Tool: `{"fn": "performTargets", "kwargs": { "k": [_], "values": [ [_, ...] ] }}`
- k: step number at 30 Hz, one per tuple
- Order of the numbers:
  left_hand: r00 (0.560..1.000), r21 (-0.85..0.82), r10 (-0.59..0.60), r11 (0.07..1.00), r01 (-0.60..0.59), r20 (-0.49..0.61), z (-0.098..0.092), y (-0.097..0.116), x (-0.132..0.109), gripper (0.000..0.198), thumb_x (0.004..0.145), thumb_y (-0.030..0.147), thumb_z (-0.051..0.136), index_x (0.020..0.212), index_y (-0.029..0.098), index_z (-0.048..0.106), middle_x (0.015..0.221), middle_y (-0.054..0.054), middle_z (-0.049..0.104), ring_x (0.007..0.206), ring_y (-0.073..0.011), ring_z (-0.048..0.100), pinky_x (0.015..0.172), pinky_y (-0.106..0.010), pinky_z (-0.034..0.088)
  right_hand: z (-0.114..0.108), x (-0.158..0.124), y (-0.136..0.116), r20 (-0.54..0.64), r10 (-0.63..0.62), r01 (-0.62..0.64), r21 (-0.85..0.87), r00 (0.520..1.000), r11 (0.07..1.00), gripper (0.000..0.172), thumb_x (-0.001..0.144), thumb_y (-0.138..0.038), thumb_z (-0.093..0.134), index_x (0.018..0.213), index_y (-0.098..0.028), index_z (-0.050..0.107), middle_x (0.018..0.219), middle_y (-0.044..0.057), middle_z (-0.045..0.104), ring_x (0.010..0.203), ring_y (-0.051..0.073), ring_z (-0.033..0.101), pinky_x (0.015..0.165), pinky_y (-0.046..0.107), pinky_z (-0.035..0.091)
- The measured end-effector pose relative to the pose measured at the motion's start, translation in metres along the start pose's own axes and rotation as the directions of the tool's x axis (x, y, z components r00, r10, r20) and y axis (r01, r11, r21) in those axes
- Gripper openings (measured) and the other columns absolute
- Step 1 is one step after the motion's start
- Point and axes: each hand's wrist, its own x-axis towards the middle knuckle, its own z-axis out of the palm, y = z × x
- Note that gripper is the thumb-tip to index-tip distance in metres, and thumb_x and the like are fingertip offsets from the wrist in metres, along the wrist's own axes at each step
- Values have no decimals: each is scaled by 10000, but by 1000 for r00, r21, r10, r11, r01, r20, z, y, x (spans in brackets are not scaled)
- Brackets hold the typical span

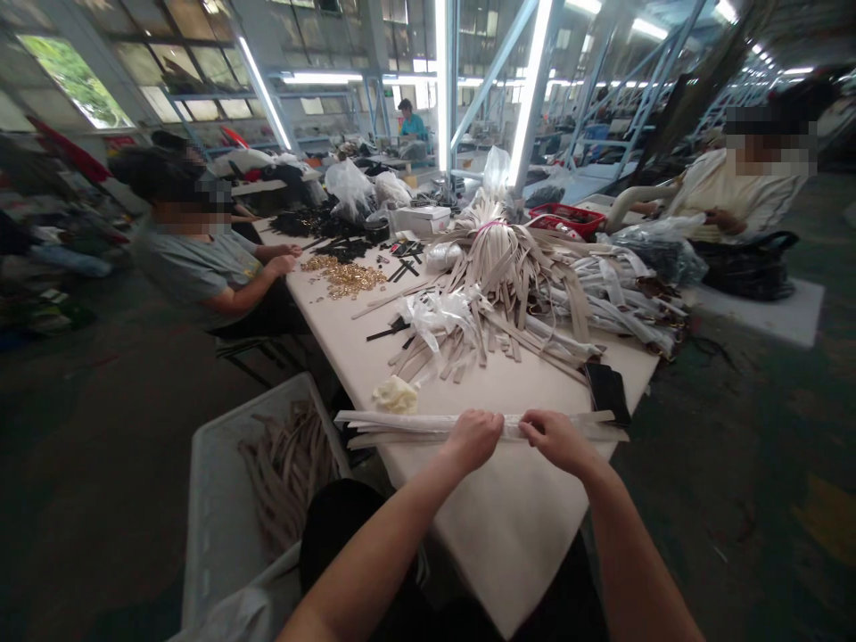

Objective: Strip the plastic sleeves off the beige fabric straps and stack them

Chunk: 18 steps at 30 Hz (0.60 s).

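Lower centre: left hand (476,439) and right hand (556,439), fingers of both gripping long flat off-white strips (394,423). Lower left: white rectangular plastic bin (212,508) holding grey-beige strips (287,468).

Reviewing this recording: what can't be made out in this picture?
Head view: stretches of the long, pale, flat strips, hidden by the left hand and right hand.
Head view: exact shapes of the small, shiny gold pieces, too small.
Head view: the person's upper arms, cut off by the bottom edge.
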Motion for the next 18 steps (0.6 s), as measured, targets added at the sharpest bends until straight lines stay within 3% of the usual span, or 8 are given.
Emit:
{"fn": "performTargets", "kwargs": {
  "k": [2, 4, 10, 13, 18],
  "values": [
    [998, 180, 14, 983, -24, 54, -7, -1, 1, 139, 915, 89, 429, 958, 151, 546, 895, -113, 654, 857, -245, 637, 824, -380, 470, -7, -3, 12, 20, 72, -71, -14, 997, 997, 262, 860, -333, 499, 802, -177, 701, 708, 49, 703, 675, 192, 607, 642, 275, 374],
    [998, 237, 14, 971, -28, 58, -11, -3, 1, 130, 913, 86, 440, 950, 153, 544, 895, -106, 656, 849, -236, 638, 804, -366, 473, -14, -8, 27, 46, 111, -111, -15, 993, 994, 249, 842, -318, 512, 796, -172, 709, 701, 49, 708, 657, 191, 611, 628, 273, 380],
    [995, 233, 85, 968, -96, 60, 2, 9, 9, 116, 918, 105, 441, 955, 154, 540, 874, -102, 653, 817, -239, 638, 763, -365, 475, -4, -9, 24, 27, 25, -27, 98, 999, 995, 258, 823, -314, 539, 878, -180, 752, 747, 46, 734, 662, 186, 633, 653, 270, 424],
    [995, 235, 83, 968, -93, 49, 7, 9, 10, 114, 913, 103, 444, 947, 155, 540, 865, -100, 651, 816, -238, 638, 757, -359, 474, -6, -12, 29, 7, 81, -81, 130, 997, 988, 296, 816, -351, 566, 972, -171, 743, 749, 49, 732, 640, 181, 637, 633, 265, 437],
    [997, 238, 56, 969, -66, 47, 8, 5, 10, 105, 899, 89, 466, 930, 150, 545, 851, -98, 650, 813, -234, 641, 769, -355, 479, -15, -18, 56, 15, 143, -143, 206, 990, 968, 216, 756, -328, 629, 824, -154, 739, 745, 67, 732, 615, 181, 638, 598, 269, 469]
  ]
}}
